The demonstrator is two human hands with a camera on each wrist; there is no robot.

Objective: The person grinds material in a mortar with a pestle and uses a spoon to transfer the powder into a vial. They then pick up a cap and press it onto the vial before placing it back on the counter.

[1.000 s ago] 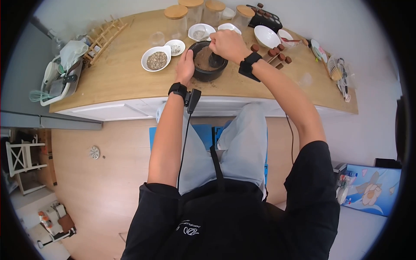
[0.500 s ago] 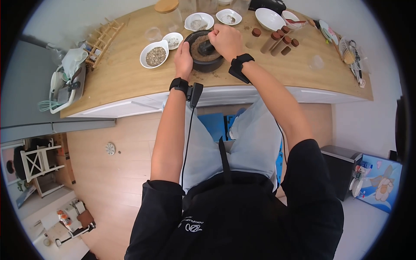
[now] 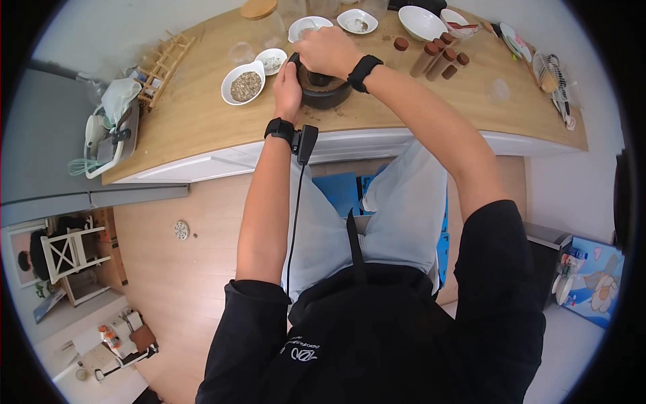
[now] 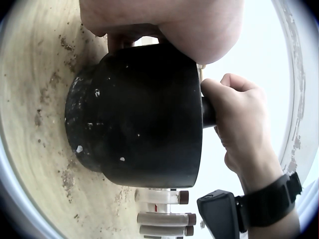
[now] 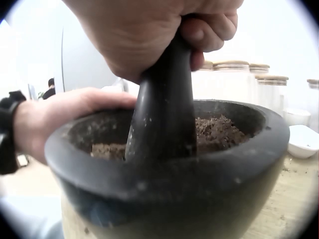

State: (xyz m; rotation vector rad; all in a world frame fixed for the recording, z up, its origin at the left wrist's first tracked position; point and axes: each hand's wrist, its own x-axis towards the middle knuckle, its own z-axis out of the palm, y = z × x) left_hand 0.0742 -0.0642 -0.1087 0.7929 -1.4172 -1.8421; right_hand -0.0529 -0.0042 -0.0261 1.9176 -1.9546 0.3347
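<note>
A black mortar [image 3: 326, 99] [image 4: 144, 119] stands near the counter's front edge, with crumbly brown material [image 5: 218, 132] inside. My left hand [image 3: 287, 93] [image 4: 169, 22] holds its left side, and part of that hand lies along the rim in the right wrist view [image 5: 75, 112]. The black pestle [image 5: 167, 107] stands in the bowl, its lower end at the brown material. My right hand [image 3: 330, 52] [image 4: 244, 119] grips the upper end in a fist, above the mortar. The fist hides the pestle's top and part of the bowl in the head view.
White dishes of pale [image 3: 271, 62] and coarse brown material [image 3: 247, 87] stand left of the mortar; other white dishes [image 3: 357, 22] are behind it. Several cork-capped tubes [image 3: 441, 65] lie to the right. A glass jar [image 3: 268, 27], wooden rack [image 3: 163, 69] and utensils [image 3: 555, 81] surround them.
My right hand has shifted left over the mortar with the pestle, its forearm reaching further across. My left hand keeps its place on the mortar's side. The head view has shifted.
</note>
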